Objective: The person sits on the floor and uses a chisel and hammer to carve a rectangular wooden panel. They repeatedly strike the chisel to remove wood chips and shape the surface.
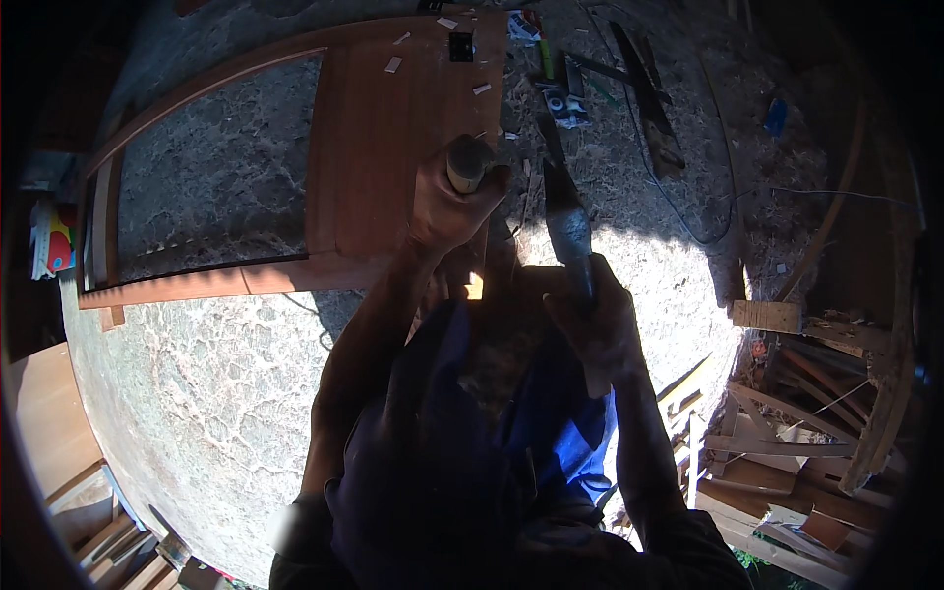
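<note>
My left hand [447, 211] is closed around an upright tool over the right edge of a reddish-brown wooden door frame [369, 147]. Only the round, pale butt of its handle [466, 167] faces up; the lower end is hidden, so whether it is a chisel cannot be told. To the right, my right hand [602, 320] grips a long, dark metal tool [568, 221] that tapers away from me. It resembles a hatchet or hammer seen edge-on, but its exact kind is unclear. Both hands are partly in shadow, above my knees in blue cloth [580, 442].
Wood chips [393, 65] and a small black square piece [461, 46] lie on the frame. Beyond it are a handsaw [644, 93], small tools [565, 93] and a thin cord [693, 234] on the rough floor. Scrap boards [787, 447] pile up at right.
</note>
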